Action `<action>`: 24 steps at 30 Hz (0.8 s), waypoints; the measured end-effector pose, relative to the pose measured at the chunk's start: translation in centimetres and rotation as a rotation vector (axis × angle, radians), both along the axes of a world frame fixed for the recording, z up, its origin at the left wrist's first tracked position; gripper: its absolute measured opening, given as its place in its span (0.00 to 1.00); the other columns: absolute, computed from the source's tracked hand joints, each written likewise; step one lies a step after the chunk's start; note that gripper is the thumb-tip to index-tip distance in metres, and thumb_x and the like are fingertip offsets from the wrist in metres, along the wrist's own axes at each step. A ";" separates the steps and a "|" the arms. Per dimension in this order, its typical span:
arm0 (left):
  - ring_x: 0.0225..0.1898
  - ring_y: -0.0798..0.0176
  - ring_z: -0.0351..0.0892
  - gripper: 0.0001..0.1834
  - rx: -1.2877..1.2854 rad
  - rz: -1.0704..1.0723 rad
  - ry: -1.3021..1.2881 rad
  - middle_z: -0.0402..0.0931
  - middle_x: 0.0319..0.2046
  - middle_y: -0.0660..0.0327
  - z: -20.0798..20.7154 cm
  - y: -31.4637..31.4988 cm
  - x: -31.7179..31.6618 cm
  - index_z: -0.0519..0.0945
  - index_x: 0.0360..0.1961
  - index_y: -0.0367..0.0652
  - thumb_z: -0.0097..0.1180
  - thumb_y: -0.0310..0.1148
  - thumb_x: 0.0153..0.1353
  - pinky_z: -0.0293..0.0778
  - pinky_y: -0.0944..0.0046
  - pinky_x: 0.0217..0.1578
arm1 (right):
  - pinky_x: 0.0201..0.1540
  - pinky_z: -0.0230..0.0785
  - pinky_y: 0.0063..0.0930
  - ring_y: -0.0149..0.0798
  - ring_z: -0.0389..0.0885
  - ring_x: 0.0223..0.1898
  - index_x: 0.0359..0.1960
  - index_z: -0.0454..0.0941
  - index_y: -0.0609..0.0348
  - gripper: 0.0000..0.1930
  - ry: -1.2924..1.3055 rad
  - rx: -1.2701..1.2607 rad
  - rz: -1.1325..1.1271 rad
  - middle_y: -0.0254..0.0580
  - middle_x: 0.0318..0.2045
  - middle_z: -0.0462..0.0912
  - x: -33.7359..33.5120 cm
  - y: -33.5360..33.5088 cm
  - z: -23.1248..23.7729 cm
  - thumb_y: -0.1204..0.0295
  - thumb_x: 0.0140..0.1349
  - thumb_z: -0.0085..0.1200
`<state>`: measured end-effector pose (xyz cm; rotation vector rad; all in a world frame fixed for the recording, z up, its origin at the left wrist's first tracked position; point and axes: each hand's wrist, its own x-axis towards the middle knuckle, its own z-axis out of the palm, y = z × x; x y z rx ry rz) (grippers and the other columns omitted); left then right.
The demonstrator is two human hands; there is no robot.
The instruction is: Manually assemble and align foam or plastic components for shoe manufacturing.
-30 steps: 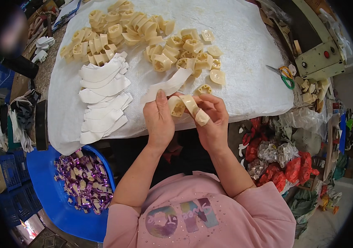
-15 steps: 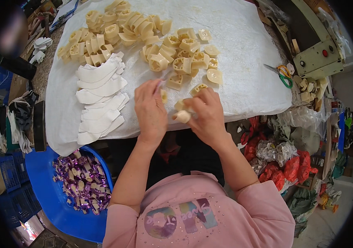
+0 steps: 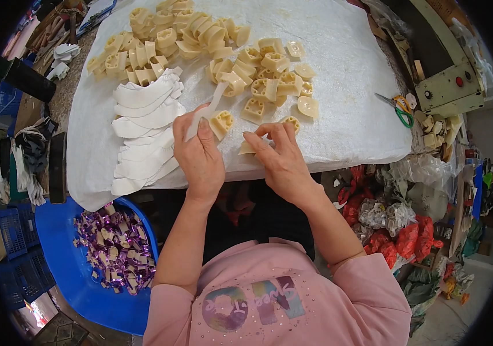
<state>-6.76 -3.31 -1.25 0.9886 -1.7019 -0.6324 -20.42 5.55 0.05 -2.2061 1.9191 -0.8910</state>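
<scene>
My left hand (image 3: 199, 153) pinches a thin white curved strip (image 3: 209, 111) between thumb and fingers, its free end pointing up and away from me. In the fingers of my right hand (image 3: 284, 161) is a cream plastic heel (image 3: 247, 149), mostly hidden beneath them. A hollow cream heel (image 3: 221, 124) lies on the cloth right beside my left fingertips. Another cream heel (image 3: 290, 122) shows just beyond my right knuckles. Overlapping white curved pieces (image 3: 148, 130) lie in a column to the left of my left hand.
Heaps of cream heels (image 3: 183, 32) cover the far side of the white sheet (image 3: 350, 75). Scissors (image 3: 399, 108) with green and orange handles lie at the right edge, near a grey-green machine (image 3: 454, 81). A blue basin (image 3: 62, 254) of purple shiny pieces stands low at the left.
My left hand has shifted slightly left and toward me, the white strip now showing clearly. The cream heel in my right hand has turned and is more covered by the fingers.
</scene>
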 end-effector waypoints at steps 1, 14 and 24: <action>0.37 0.55 0.72 0.20 0.034 0.017 -0.017 0.74 0.36 0.49 0.1 0.1 0.4 0.76 0.41 0.27 0.36 0.35 0.70 0.66 0.59 0.45 | 0.46 0.65 0.38 0.48 0.67 0.44 0.47 0.74 0.59 0.24 0.000 0.000 0.002 0.45 0.41 0.69 0.0 -0.1 0.0 0.86 0.43 0.52; 0.43 0.65 0.73 0.16 0.711 -0.325 0.779 0.73 0.47 0.53 2.4 4.4 4.8 0.70 0.50 0.27 0.41 0.29 0.67 0.69 0.65 0.44 | 0.46 0.70 0.30 0.39 0.76 0.44 0.43 0.73 0.62 0.15 -0.989 -0.094 0.103 0.46 0.42 0.77 1.7 1.6 2.9 0.84 0.53 0.55; 0.50 0.61 0.73 0.20 0.788 -0.473 0.771 0.72 0.49 0.49 3.6 8.0 5.5 0.66 0.53 0.25 0.39 0.32 0.69 0.68 0.62 0.52 | 0.39 0.71 0.35 0.47 0.77 0.39 0.46 0.73 0.58 0.24 -0.640 -0.579 0.269 0.47 0.40 0.77 5.1 0.5 0.7 0.90 0.44 0.55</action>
